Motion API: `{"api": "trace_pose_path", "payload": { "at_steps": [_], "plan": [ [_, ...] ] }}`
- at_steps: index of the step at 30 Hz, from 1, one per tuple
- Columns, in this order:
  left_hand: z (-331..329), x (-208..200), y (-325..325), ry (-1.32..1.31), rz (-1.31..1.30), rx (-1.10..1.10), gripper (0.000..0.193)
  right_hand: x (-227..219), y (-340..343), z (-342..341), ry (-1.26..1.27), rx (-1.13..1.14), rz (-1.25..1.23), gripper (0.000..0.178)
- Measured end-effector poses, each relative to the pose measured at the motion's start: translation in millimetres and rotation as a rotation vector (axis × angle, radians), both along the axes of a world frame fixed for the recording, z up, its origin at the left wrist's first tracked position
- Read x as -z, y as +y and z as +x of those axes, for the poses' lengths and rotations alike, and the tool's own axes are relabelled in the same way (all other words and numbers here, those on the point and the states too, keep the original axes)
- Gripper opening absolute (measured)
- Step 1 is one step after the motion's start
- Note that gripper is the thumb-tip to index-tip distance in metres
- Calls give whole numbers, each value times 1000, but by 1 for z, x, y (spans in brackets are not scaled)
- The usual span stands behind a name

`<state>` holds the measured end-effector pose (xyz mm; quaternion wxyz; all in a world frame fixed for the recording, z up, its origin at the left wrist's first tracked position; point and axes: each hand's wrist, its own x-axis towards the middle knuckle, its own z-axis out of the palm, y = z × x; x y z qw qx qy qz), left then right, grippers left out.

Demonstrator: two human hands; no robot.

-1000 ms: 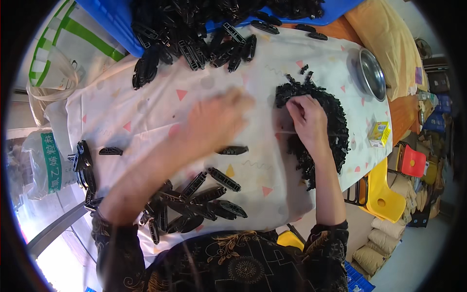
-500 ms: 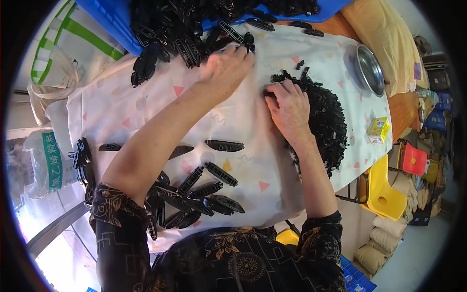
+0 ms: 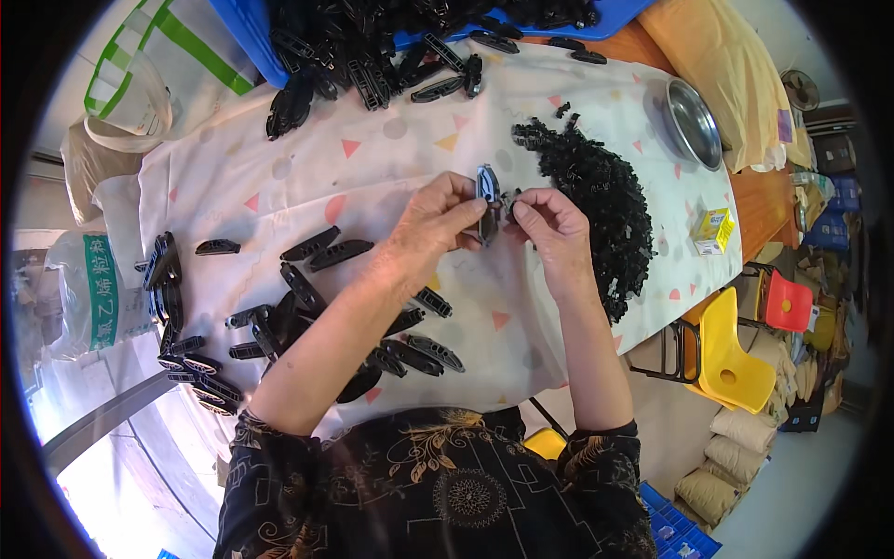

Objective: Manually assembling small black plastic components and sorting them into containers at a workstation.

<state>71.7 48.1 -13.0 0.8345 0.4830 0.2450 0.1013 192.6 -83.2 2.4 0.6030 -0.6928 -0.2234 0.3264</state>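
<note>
My left hand [image 3: 433,224] grips a long black oval plastic piece [image 3: 486,194] upright over the middle of the white patterned tablecloth [image 3: 307,177]. My right hand [image 3: 549,228] meets it from the right, its fingertips pinching a small black part [image 3: 509,199] against the oval piece. Just right of my hands lies a heap of small black parts [image 3: 605,205]. Several finished-looking black oval pieces [image 3: 307,307] are scattered on the cloth near my left forearm.
A blue tray [image 3: 391,28] full of black oval pieces sits at the far edge, with more spilled [image 3: 372,79] in front. A metal bowl [image 3: 694,121] and a small yellow box [image 3: 712,231] lie right. A yellow chair [image 3: 731,359] stands beside the table.
My left hand came back from the far pile with a black oval piece. Both hands have met over the middle of the cloth, the right one leaving the heap of small parts.
</note>
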Motion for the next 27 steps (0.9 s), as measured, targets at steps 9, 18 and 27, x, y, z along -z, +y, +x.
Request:
{"api": "trace_pose_path", "payload": {
  "at_steps": [9, 18, 27],
  "plan": [
    [-13, -13, -29, -127, -330, 69, 12, -15, -29, -21, 20, 0, 13, 8],
    [-15, -1, -32, -142, -262, 55, 10, -19, -37, -25, 69, -35, 115, 7],
    [-16, -3, -33, -67, -132, 70, 9, -14, -29, -30, 151, -9, 126, 6]
  ]
}}
